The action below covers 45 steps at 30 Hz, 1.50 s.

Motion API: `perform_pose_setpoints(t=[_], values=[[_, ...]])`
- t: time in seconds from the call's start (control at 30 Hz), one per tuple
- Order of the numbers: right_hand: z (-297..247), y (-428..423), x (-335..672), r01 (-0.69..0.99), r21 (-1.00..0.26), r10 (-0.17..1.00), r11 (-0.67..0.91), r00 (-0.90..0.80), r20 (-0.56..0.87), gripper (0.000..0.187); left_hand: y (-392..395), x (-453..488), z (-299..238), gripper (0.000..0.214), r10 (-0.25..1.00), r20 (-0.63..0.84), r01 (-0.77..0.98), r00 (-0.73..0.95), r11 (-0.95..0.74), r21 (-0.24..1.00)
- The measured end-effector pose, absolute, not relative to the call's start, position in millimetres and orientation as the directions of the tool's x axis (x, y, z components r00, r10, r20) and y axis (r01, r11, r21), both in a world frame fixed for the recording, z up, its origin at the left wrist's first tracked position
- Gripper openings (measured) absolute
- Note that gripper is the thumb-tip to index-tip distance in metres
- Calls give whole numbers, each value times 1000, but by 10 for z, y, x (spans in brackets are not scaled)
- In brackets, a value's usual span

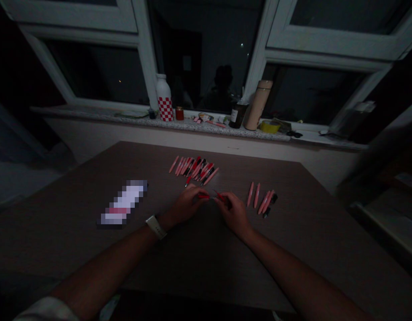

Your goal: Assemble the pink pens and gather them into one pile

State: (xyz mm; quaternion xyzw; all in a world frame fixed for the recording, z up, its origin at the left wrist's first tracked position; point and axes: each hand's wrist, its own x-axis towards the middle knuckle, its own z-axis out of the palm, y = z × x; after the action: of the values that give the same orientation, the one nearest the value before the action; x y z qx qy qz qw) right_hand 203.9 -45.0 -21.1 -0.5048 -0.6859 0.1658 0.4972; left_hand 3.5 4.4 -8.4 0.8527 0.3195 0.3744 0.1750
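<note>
1. The room is dim, and a white window frame (259,58) with dark panes fills the far side

2. Along its stone windowsill (92,115) stand a red-and-white checked bottle (164,100), a brown glass bottle (238,116) and a tan flask (257,104), with a roll of yellow tape (269,127) lying just beside the flask

3. A brown wood-grain table (209,263) takes up the near side, and a pixelated oblong (122,204), too blurred to name, lies on its left part

4. Beyond the hands lies a large cluster of pink and red pens (194,170), and off to the right a smaller group of pink pens (261,196) sits with small black pieces (271,205) touching its end

5. Both hands meet over the bare wood, nearly closed with fingers curled. The left hand (185,206), a white-strapped watch (155,226) on its wrist, pinches a slim red piece (203,196), and the right hand (234,215) grips red at the other end; I can't tell whether that is one piece or two

6. Working on open wood, apart from both groups, is sound: nothing gets mixed, and a fingertip pinch suits something this slim in poor light
</note>
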Motion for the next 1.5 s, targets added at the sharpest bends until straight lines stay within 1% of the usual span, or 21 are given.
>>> perform_pose_setpoints(t=[0.1,0.23,0.43,0.5,0.67,0.77,0.9,1.0,1.27,1.33,1.4,1.5], values=[[-222,-448,2038,510,-756,875,412,12,484,22,40,31,-81,13,659,537,406,526,-750,522],[-217,-446,2050,530,-709,858,464,-70,509,22,42,36,-86,14,660,546,401,516,-749,527],[-188,-452,2057,536,-691,843,484,-76,532,20,60,38,-83,20,607,542,388,581,-792,471],[-185,-451,2061,529,-694,838,487,-61,542,20,63,33,-79,21,628,521,415,579,-776,475],[-200,-441,2078,538,-717,852,442,-2,524,21,60,31,-88,24,717,474,483,511,-696,532],[-213,-434,2080,551,-721,863,419,6,506,22,71,33,-119,22,731,455,499,509,-681,537],[-218,-428,2076,564,-729,875,389,23,484,26,111,18,-169,16,704,432,531,563,-709,463],[-220,-423,2073,579,-726,880,370,33,475,30,132,-7,-195,14,719,395,592,572,-695,408],[-239,-406,2071,610,-713,893,346,18,449,36,102,-16,-195,18,763,347,671,546,-646,364],[-238,-405,2070,616,-705,893,351,6,450,35,74,5,-148,23,760,381,661,527,-648,378],[-233,-409,2066,622,-691,893,368,-27,450,34,38,31,-87,29,721,432,599,542,-692,403],[-228,-419,2054,623,-668,889,407,-102,446,34,-12,60,-18,24,633,472,464,614,-773,433]])
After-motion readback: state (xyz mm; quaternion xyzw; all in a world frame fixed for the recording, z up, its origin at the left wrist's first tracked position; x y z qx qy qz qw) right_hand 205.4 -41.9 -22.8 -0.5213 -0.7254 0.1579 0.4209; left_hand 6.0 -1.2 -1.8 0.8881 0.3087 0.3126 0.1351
